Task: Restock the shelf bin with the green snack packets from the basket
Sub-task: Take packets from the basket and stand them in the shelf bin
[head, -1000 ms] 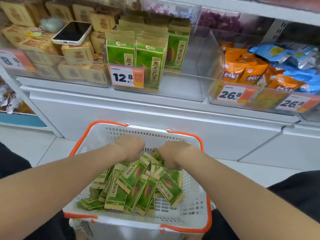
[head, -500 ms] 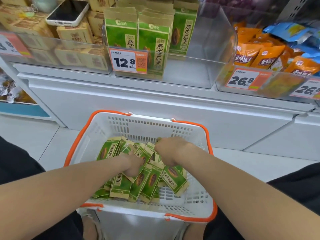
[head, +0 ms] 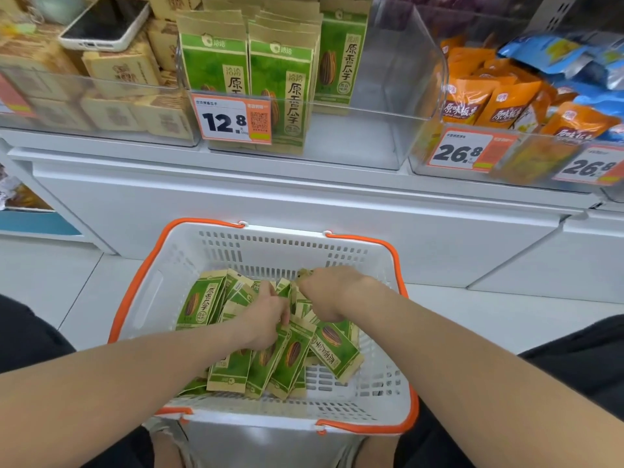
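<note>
A white basket with orange handles sits low in front of me, holding several green snack packets. My left hand is down among the packets, its fingers curled around a bunch of them. My right hand grips the tops of packets at the far side of the pile. Above, the clear shelf bin holds upright green packets on its left side, behind a 12.8 price tag; its right side is bare.
A phone lies on tan boxes in the bin to the left. Orange and blue packets fill the bin to the right, tagged 26.8. A white cabinet front stands behind the basket.
My left hand slid from the basket's far side down toward the pile's middle and gathered packets. The right hand kept its grip. The view drew closer to the shelf.
</note>
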